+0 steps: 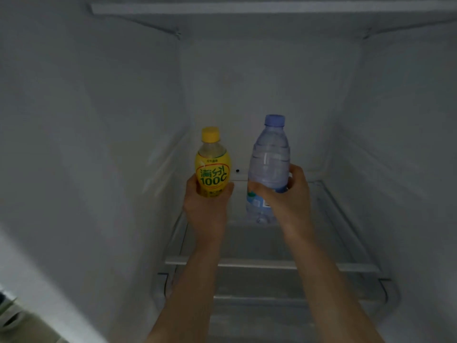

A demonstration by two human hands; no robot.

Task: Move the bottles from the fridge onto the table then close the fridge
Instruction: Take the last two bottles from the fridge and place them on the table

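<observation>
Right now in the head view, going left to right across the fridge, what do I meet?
White left fridge wall → left hand → yellow-capped yellow juice bottle → blue-capped clear plastic water bottle → right hand → white right fridge wall.

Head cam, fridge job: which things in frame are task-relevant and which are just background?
Task things:
- yellow bottle, held in the left hand
- clear water bottle, held in the right hand
- fridge, open, both bottles inside its cavity

Just there:
- glass shelf under the bottles
- lower shelf rail
</observation>
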